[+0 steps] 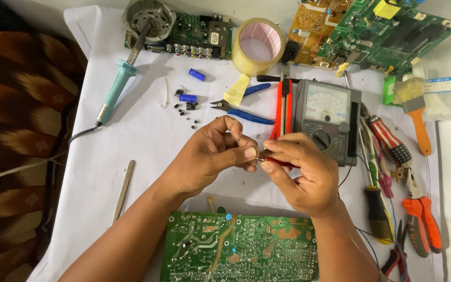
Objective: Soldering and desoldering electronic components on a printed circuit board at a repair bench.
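While both hands pinch what may be a tiny component (259,154), the right hand (301,175) also grips a red probe (280,162)

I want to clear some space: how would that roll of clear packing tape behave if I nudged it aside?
The tape roll is propped on edge against the circuit boards, so a nudge would probably roll or topple it. Its hollow core suggests it is light. The loose tail may stick to the white cloth and drag.

Both forearms bare, no sleeves; left grip (212,151) and right (301,175) ungloved (ringless).
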